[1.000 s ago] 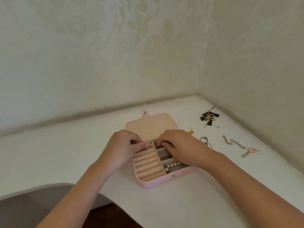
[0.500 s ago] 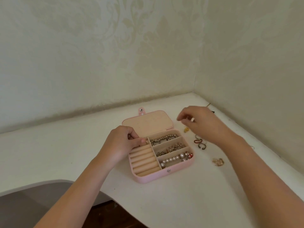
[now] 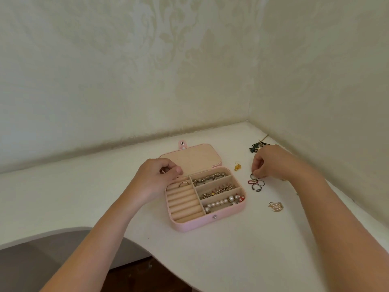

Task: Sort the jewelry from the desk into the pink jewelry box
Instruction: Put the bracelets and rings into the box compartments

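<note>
The pink jewelry box [image 3: 189,226] lies open on the white desk, its lid [image 3: 193,159] flat behind it. A gold ring [image 3: 183,184] stands in the top slot of the ring rolls on the left. Three beaded bracelets fill the right compartments, the pearl one [image 3: 223,202] nearest me. My left hand [image 3: 154,179] is at the box's back left corner with its fingers curled; I see nothing in it. To the right of the box, my right hand [image 3: 271,165] pinches a silver ring [image 3: 252,177] at the top of a small cluster of rings [image 3: 257,185].
A gold earring [image 3: 237,166] lies between the lid and the rings. Green tassel earrings [image 3: 255,147] sit by the wall corner, partly behind my right hand. A gold piece [image 3: 276,206] lies right of the box. The desk's curved front edge [image 3: 63,230] runs at lower left.
My right hand left the box's compartments and moved right to the rings on the desk, where it now pinches one. My left hand stayed at the box's back left corner.
</note>
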`<control>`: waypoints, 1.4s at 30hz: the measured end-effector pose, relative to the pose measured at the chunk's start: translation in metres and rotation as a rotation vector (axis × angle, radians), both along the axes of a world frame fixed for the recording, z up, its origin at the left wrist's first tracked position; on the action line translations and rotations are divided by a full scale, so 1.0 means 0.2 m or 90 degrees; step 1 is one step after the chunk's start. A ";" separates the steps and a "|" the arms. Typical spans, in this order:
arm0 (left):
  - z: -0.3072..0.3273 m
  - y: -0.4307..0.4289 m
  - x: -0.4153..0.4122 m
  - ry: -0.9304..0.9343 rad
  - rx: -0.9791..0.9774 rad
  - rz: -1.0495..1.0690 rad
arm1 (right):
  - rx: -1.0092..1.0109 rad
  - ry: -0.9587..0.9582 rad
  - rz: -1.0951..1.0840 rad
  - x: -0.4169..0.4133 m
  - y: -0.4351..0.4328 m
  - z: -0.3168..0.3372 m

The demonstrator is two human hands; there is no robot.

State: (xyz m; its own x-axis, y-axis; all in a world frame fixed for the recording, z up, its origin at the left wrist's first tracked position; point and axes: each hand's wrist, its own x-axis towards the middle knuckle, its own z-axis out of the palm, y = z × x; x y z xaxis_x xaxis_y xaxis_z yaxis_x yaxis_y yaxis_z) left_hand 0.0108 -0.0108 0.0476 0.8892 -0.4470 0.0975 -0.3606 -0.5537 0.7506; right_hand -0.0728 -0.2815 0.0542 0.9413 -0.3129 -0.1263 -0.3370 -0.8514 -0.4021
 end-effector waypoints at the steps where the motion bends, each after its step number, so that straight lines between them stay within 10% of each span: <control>1: 0.02 0.00 0.00 0.019 -0.034 -0.009 | -0.016 0.004 0.001 0.00 0.00 -0.01; 17: 0.13 -0.06 -0.09 0.135 -0.094 -0.161 | 0.283 -0.313 0.162 -0.02 0.36 0.07; 42: 0.01 0.15 -0.07 0.051 -0.066 -0.106 | 0.090 -0.275 0.254 0.02 0.50 -0.10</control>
